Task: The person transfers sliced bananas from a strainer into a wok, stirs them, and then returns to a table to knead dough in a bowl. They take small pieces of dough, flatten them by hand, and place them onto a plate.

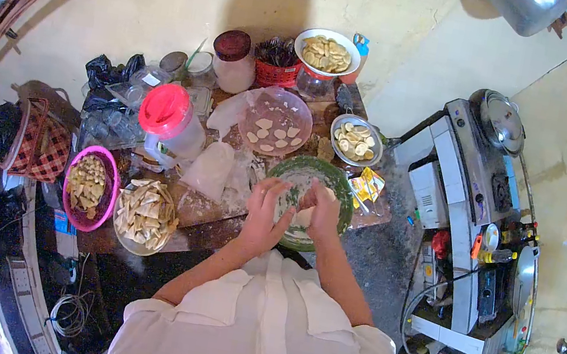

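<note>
Both hands are over a green basin [338, 220] whose inside is coated with white flour. My left hand [266, 211] is at the basin's left side, its fingers apart and slightly bent. Across from it, my right hand [321, 211] has its fingers curled inward and pressed together; what they hold, if anything, is hidden. A pale doughy lump [301, 217] shows low between the hands. Just behind the basin, a pink translucent plate [277, 105] carries several flat white dough pieces. A knotted plastic bag of white powder [209, 170] lies left of my left hand.
Sliced pieces fill a metal bowl [334, 148] and a white bowl [302, 44] behind. Left stand a red-lidded pitcher [185, 136], a pink basket [114, 197] and a bowl of pale strips [145, 218]. A yellow packet [370, 184] lies right; beyond is a stove [477, 164].
</note>
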Tool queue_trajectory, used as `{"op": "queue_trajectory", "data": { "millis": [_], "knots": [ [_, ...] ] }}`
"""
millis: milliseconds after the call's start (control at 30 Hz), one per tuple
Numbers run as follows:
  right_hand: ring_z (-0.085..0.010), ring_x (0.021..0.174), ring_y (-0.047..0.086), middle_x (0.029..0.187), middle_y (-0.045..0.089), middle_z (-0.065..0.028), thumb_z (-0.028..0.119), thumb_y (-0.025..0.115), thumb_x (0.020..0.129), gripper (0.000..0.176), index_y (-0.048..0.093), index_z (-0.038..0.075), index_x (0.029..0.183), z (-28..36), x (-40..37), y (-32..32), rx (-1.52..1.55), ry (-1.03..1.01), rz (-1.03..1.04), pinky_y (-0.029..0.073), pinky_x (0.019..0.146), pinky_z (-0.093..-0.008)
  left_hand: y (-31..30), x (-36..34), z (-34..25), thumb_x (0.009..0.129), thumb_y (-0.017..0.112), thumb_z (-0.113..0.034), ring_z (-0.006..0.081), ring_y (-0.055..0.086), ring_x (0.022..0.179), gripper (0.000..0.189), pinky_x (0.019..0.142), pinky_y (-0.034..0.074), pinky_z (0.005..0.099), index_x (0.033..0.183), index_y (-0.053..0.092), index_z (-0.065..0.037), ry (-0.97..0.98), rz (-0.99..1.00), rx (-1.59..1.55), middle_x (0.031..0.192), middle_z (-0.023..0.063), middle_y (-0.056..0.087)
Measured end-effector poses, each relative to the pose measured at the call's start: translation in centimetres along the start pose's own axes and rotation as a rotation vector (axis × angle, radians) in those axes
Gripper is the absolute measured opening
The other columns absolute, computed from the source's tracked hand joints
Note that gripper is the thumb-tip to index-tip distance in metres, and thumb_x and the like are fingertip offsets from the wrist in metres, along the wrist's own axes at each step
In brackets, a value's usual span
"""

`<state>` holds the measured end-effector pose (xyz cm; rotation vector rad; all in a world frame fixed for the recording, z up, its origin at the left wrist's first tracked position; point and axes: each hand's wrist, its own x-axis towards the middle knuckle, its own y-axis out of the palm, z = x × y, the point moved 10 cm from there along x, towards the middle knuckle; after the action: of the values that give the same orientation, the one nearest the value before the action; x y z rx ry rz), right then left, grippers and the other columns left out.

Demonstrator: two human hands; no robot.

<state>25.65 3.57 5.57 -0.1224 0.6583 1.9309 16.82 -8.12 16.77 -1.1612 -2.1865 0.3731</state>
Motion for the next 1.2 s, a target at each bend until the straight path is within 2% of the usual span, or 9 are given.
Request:
{"op": "queue_trajectory", "data": {
  "millis": [267, 367, 500, 633, 733, 867, 933, 1033, 1200],
  "knots": [
    [-0.0244, 0.109, 0.046, 0.109, 0.053, -0.0122, 0.03, 0.045, 0.089, 0.035, 0.051, 0.005, 0.112, 1.7, -1.7, 3.1, -0.072, -0.115, 0.228, 0.036, 0.091, -0.0382, 9.3, -1.9, 4.5, 0.094, 0.042, -0.039, 0.0171, 0.052, 0.097, 0.039, 0.08, 0.044, 0.0304, 0.117, 0.046, -0.007, -1.011, 0.042, -1.544, 0.107, 0.0072, 0.051],
    [-0.0296, 0.128, 0.031, 0.13, 0.041, -0.017, 0.031, 0.043, 0.088, 0.047, 0.042, 0.006, 0.128, 5.3, -3.3, 5.1, -0.714, -0.551, 0.231, 0.026, 0.102, -0.042, 9.1, -0.9, 4.4, 0.093, 0.045, -0.036, 0.0134, 0.054, 0.087, 0.033, 0.073, 0.044, 0.0268, 0.111, 0.05, -0.009, -0.913, -0.002, -1.362, 0.097, 0.003, 0.056],
    [-0.0332, 0.13, 0.027, 0.138, 0.03, -0.0177, 0.033, 0.045, 0.084, 0.061, 0.029, 0.005, 0.136, 7.1, -2.5, 4.4, -0.531, -0.752, 0.191, 0.027, 0.104, -0.0424, 8.9, -0.8, 6.9, 0.093, 0.043, -0.033, 0.0143, 0.055, 0.084, 0.029, 0.069, 0.043, 0.0276, 0.108, 0.052, -0.01, -0.751, 0.05, -0.951, 0.099, 0.0029, 0.056],
    [-0.0332, 0.128, 0.031, 0.138, 0.034, -0.0134, 0.041, 0.041, 0.086, 0.064, 0.027, 0.006, 0.138, 6.9, -3.2, 5.1, 0.645, -0.013, 0.592, 0.029, 0.104, -0.0415, 6.7, 1.3, 4.0, 0.086, 0.048, -0.027, 0.0258, 0.051, 0.096, 0.031, 0.083, 0.038, 0.0405, 0.11, 0.052, -0.007, -0.341, 0.078, -0.186, 0.105, 0.0101, 0.056],
    [-0.0295, 0.128, 0.033, 0.138, 0.036, -0.0097, 0.048, 0.033, 0.09, 0.064, 0.027, 0.007, 0.138, 2.6, -2.8, 4.7, 0.693, 0.278, 0.432, 0.029, 0.105, -0.0401, 3.2, 4.3, -3.2, 0.08, 0.052, -0.027, 0.0352, 0.044, 0.108, 0.043, 0.096, 0.026, 0.0475, 0.118, 0.05, -0.007, 0.014, 0.002, 0.254, 0.115, 0.0166, 0.051],
    [-0.0274, 0.128, 0.034, 0.14, 0.034, -0.0118, 0.058, 0.021, 0.09, 0.073, 0.022, 0.006, 0.14, 1.4, -4.5, 5.6, 0.45, 0.403, 0.453, 0.026, 0.106, -0.039, 1.3, 8.2, -7.6, 0.077, 0.053, -0.028, 0.0413, 0.039, 0.117, 0.054, 0.104, 0.017, 0.0506, 0.127, 0.045, -0.01, 0.288, 0.09, 0.047, 0.128, 0.0207, 0.041],
    [-0.0296, 0.129, 0.032, 0.141, 0.032, -0.0143, 0.061, 0.02, 0.089, 0.076, 0.022, 0.004, 0.14, 2.7, -3.8, 6.9, 0.562, 0.238, 0.69, 0.025, 0.106, -0.0405, 6.4, 5.5, -3.6, 0.077, 0.054, -0.025, 0.0442, 0.035, 0.12, 0.057, 0.104, 0.019, 0.0532, 0.13, 0.042, -0.007, -0.206, -0.194, 0.468, 0.131, 0.0233, 0.038],
    [-0.0321, 0.131, 0.028, 0.142, 0.029, -0.0176, 0.063, 0.018, 0.088, 0.08, 0.02, 0.003, 0.14, 5.8, -3.9, 7.1, 0.71, 0.223, 0.788, 0.023, 0.107, -0.0423, 8.6, 5.8, -6.5, 0.079, 0.049, -0.021, 0.0476, 0.026, 0.126, 0.054, 0.102, 0.015, 0.061, 0.13, 0.039, -0.004, 0.128, 0.226, 0.863, 0.137, 0.0258, 0.031],
    [-0.0301, 0.128, 0.034, 0.141, 0.03, -0.0169, 0.056, 0.032, 0.09, 0.074, 0.02, 0.003, 0.14, 6.1, -3.6, 4.9, 0.214, 0.124, 0.442, 0.027, 0.106, -0.042, 4.1, 6.5, -7.5, 0.08, 0.05, -0.013, 0.049, 0.021, 0.129, 0.061, 0.098, 0.018, 0.0664, 0.134, 0.025, 0.0, 0.328, -0.003, 0.27, 0.141, 0.0279, 0.021]
  ]
}}
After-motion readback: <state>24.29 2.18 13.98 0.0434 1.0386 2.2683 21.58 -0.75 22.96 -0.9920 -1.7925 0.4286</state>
